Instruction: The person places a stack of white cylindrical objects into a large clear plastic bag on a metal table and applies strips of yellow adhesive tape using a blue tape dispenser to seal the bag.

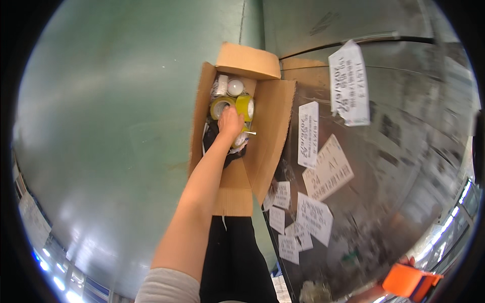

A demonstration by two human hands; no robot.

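My left hand (pixel 231 122) reaches down into an open cardboard box (pixel 273 136). Its fingers are closed at the core of a yellow-green roll of packing tape (pixel 215 109), gripping its edge. A second yellow tape roll (pixel 245 107) stands right beside that hand, and another tape roll (pixel 239 140) lies partly under the wrist. At the lower right rim, my right hand (pixel 407 261) is wrapped round an orange tape dispenser (pixel 403 281); only some fingertips and a blurred bit of forearm show.
White rolls (pixel 235 87) sit at the box's far end, and black material (pixel 234 157) lies under the tape. A dark metal surface (pixel 384 202) on the right carries several printed paper labels (pixel 315 217). Green floor (pixel 111 126) stretches to the left.
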